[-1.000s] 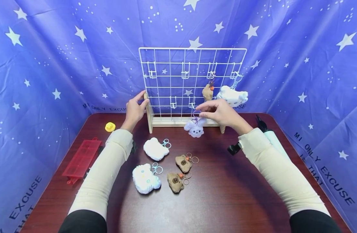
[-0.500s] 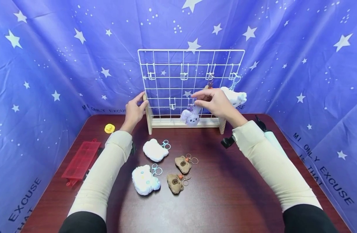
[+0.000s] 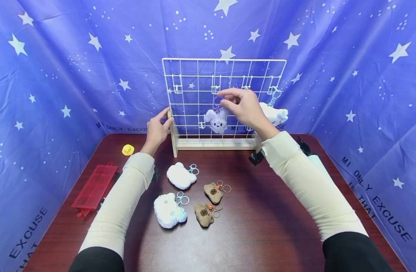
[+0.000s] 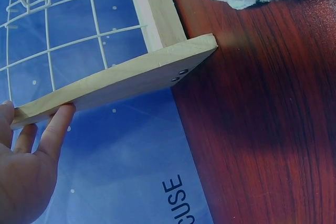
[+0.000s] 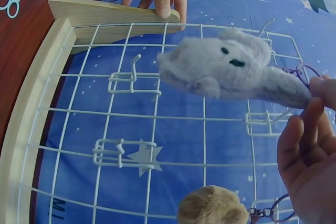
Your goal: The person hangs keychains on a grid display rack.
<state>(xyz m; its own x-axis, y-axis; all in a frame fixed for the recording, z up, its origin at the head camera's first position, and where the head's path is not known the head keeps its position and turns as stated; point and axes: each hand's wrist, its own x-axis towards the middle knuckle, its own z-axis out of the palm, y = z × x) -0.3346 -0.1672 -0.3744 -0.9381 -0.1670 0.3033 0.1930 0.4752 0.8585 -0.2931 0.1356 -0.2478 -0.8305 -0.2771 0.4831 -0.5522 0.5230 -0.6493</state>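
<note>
My right hand [image 3: 243,107] pinches the purple key ring of a lilac bunny plush keychain [image 3: 217,121]. The bunny hangs in front of a white wire grid rack [image 3: 225,59], below an upper hook [image 3: 215,88]. In the right wrist view the bunny [image 5: 215,66] lies across the grid, one ear near my fingertips. My left hand [image 3: 157,130] grips the wooden side post [image 3: 174,132] of the rack, thumb in front. A white plush keychain [image 3: 274,114] hangs at the rack's right. A brown plush keychain [image 5: 212,205] hangs there too, hidden by my right hand in the head view.
Two white plush keychains [image 3: 181,176] and two brown bear-like ones [image 3: 213,192] lie on the dark wooden table [image 3: 255,234]. A red plastic box [image 3: 94,187] and a yellow rubber duck [image 3: 128,150] sit at left. A pale cylindrical object [image 3: 317,164] is partly behind my right sleeve.
My right hand has moved up and left with the bunny, from the lower hooks to the upper row. The left hand stays on the post.
</note>
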